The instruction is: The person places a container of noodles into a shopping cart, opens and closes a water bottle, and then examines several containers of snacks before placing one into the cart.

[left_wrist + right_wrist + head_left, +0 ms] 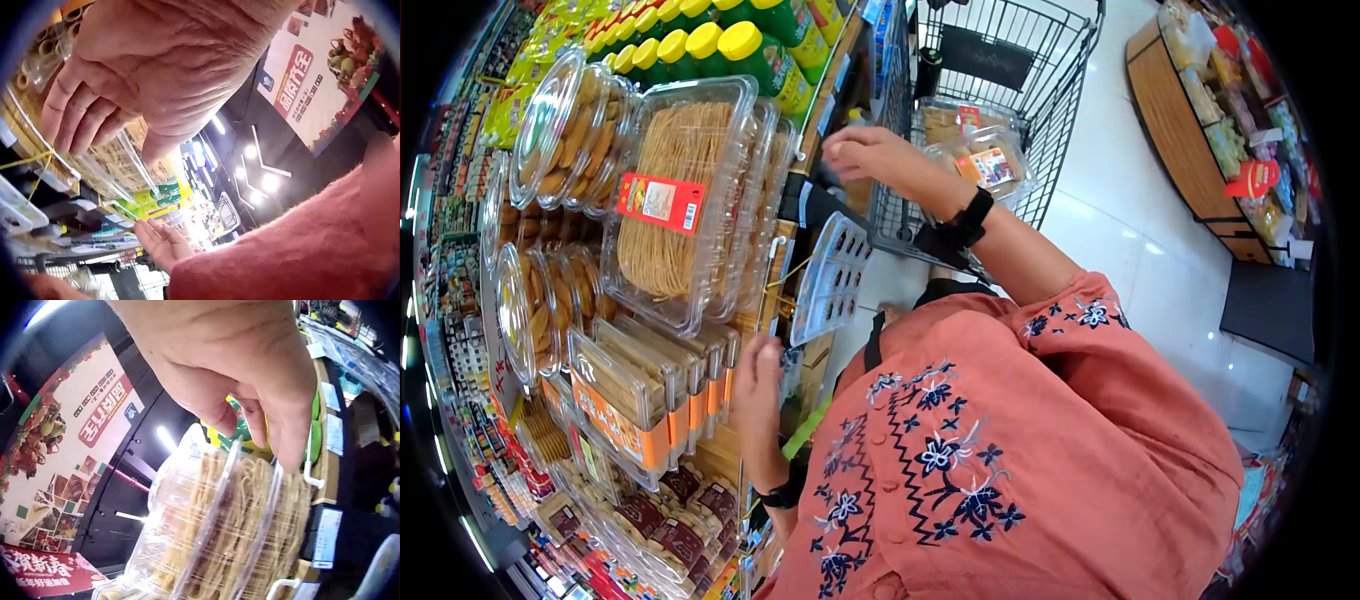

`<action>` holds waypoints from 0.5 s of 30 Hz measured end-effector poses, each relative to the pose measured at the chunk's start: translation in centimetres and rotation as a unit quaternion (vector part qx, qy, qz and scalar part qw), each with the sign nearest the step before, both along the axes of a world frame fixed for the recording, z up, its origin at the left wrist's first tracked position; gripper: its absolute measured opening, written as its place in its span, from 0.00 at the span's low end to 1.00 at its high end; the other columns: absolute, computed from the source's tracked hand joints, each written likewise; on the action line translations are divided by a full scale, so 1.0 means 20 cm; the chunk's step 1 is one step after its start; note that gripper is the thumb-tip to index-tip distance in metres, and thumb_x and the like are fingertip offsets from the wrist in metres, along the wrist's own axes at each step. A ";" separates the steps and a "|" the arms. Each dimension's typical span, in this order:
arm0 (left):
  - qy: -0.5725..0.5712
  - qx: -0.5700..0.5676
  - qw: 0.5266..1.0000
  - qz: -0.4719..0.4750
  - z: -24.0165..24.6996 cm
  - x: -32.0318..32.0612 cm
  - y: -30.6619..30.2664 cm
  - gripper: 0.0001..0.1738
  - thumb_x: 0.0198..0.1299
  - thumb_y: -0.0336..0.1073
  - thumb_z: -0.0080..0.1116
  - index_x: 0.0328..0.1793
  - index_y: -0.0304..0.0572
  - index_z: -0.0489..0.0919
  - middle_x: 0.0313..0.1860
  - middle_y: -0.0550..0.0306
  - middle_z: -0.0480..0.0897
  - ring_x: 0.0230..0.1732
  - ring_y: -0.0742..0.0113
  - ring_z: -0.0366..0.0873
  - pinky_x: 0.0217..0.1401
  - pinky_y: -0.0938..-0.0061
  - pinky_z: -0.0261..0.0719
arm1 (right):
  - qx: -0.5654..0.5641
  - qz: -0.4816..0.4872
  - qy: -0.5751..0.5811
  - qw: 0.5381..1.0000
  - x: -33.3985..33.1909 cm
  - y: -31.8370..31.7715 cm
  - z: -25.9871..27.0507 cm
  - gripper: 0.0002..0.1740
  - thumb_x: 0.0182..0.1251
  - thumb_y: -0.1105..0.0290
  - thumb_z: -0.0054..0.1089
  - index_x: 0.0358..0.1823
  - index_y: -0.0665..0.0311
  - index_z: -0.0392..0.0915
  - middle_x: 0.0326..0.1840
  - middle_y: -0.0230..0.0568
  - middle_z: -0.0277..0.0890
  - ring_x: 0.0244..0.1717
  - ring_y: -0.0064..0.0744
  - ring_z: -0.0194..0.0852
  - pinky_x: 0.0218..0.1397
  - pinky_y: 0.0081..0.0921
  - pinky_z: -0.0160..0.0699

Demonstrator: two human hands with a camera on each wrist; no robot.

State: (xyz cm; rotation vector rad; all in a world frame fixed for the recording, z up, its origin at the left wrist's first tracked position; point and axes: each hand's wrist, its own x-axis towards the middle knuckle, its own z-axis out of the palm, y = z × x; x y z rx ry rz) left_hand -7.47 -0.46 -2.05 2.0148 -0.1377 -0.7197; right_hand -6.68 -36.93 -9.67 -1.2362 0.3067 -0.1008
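One left hand (pixel 760 400), one right hand (pixel 880 162), near clear boxes (pixel 685 150)

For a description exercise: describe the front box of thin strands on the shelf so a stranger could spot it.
Beside the shopping cart is a stocked shelf. Just below its yellow-capped bottles in the head view, find the front clear box of tan strands. Its red label separates it from the round tubs and orange-labelled packs.

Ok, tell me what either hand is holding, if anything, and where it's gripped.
Nothing is held. The left hand and the right hand are both empty, near the noodle boxes, with no fingers closed round anything.
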 end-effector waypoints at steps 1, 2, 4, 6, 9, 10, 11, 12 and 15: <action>0.041 -0.012 0.999 -0.025 0.01 -0.02 -0.05 0.31 0.76 0.51 0.52 0.73 0.31 0.70 0.63 0.46 0.80 0.63 0.61 0.78 0.60 0.68 0.76 | -0.002 0.004 0.017 1.000 -0.04 -0.02 -0.06 0.19 0.75 0.60 0.55 0.56 0.68 0.78 0.51 0.37 0.79 0.53 0.27 0.79 0.59 0.25 0.79; 0.091 -0.040 0.995 -0.017 0.00 -0.02 -0.10 0.29 0.75 0.46 0.54 0.71 0.28 0.71 0.62 0.48 0.80 0.62 0.66 0.75 0.65 0.72 0.72 | -0.004 0.008 0.034 0.999 -0.08 -0.05 -0.13 0.19 0.75 0.59 0.55 0.55 0.68 0.78 0.51 0.37 0.79 0.53 0.27 0.79 0.59 0.25 0.79; 0.081 -0.025 0.994 -0.070 -0.09 0.01 -0.21 0.31 0.75 0.50 0.52 0.71 0.29 0.71 0.62 0.46 0.80 0.62 0.63 0.78 0.62 0.69 0.74 | -0.028 0.026 0.072 0.997 -0.16 -0.12 -0.20 0.20 0.74 0.58 0.56 0.56 0.67 0.79 0.51 0.36 0.79 0.52 0.26 0.79 0.56 0.24 0.81; 0.087 -0.025 0.989 -0.113 -0.19 0.05 -0.34 0.32 0.75 0.52 0.53 0.71 0.30 0.71 0.61 0.47 0.81 0.61 0.62 0.79 0.61 0.69 0.75 | -0.041 0.000 0.114 0.993 -0.26 -0.19 -0.29 0.21 0.74 0.58 0.56 0.57 0.67 0.78 0.50 0.35 0.80 0.51 0.26 0.80 0.55 0.24 0.81; 0.080 -0.018 0.973 -0.215 -0.30 0.12 -0.59 0.32 0.75 0.51 0.53 0.71 0.30 0.72 0.60 0.48 0.82 0.60 0.64 0.80 0.59 0.71 0.75 | -0.069 -0.062 0.162 0.982 -0.40 -0.30 -0.38 0.20 0.73 0.58 0.55 0.55 0.67 0.79 0.43 0.32 0.79 0.43 0.25 0.78 0.49 0.24 0.80; 0.099 -0.027 0.966 -0.238 -0.33 0.14 -0.69 0.30 0.74 0.50 0.54 0.70 0.32 0.73 0.58 0.50 0.82 0.58 0.66 0.80 0.57 0.72 0.76 | -0.075 -0.090 0.166 0.979 -0.45 -0.34 -0.41 0.20 0.72 0.58 0.55 0.52 0.68 0.80 0.39 0.32 0.78 0.39 0.24 0.76 0.44 0.23 0.79; 0.096 -0.028 0.960 -0.260 -0.34 0.15 -0.79 0.30 0.74 0.50 0.54 0.70 0.33 0.73 0.57 0.50 0.83 0.57 0.66 0.80 0.56 0.72 0.77 | -0.079 -0.116 0.172 0.975 -0.50 -0.38 -0.43 0.19 0.71 0.58 0.55 0.49 0.68 0.81 0.34 0.31 0.77 0.34 0.23 0.75 0.39 0.22 0.77; 0.094 -0.029 0.955 -0.281 -0.36 0.15 -0.89 0.29 0.74 0.50 0.54 0.70 0.33 0.74 0.57 0.51 0.83 0.56 0.67 0.80 0.55 0.72 0.77 | -0.123 -0.135 0.186 0.965 -0.55 -0.43 -0.43 0.19 0.71 0.59 0.55 0.49 0.68 0.82 0.35 0.33 0.78 0.33 0.22 0.75 0.39 0.22 0.77; 0.094 -0.040 0.940 -0.325 -0.49 0.18 -1.20 0.26 0.74 0.48 0.54 0.66 0.34 0.76 0.51 0.53 0.84 0.51 0.68 0.80 0.53 0.73 0.77 | -0.255 -0.189 0.218 0.923 -0.69 -0.58 -0.52 0.20 0.70 0.60 0.55 0.51 0.69 0.82 0.46 0.45 0.85 0.45 0.36 0.83 0.52 0.29 0.79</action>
